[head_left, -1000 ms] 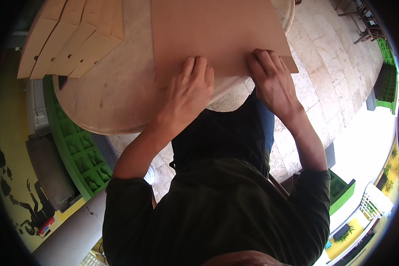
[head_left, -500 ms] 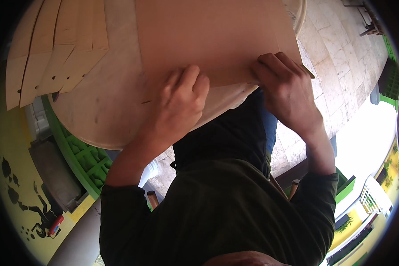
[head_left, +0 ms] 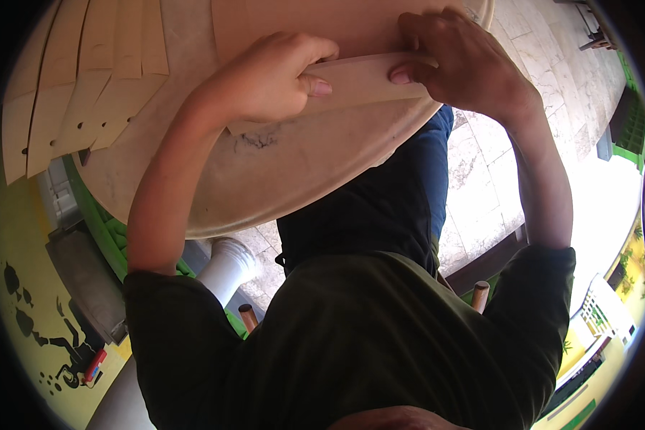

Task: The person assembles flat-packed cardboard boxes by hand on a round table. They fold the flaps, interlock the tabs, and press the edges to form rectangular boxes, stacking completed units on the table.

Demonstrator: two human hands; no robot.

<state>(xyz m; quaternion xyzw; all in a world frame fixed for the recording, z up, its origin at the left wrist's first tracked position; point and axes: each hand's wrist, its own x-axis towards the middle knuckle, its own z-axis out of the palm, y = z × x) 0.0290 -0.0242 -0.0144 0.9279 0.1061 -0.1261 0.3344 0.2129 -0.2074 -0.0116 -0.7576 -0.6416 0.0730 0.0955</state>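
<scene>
A large brown card sheet lies on the round, pale marbled table. Its near edge is raised and turned over, showing a paler strip between my hands. My left hand grips the left part of this strip, thumb on the near side and fingers beyond it. At the strip's right end, my right hand pinches it in the same way, thumb toward me. The far part of the sheet runs out of view.
Several overlapping brown card pieces with creased ends and small dark holes lie at the table's left, some jutting past its edge. Two wooden chair posts rise beside me. A white column-like leg stands below the table.
Both hands have moved away from me, lifting and turning over the sheet's near edge. My thumbs now show on the near side of the strip, and my elbows have spread outward.
</scene>
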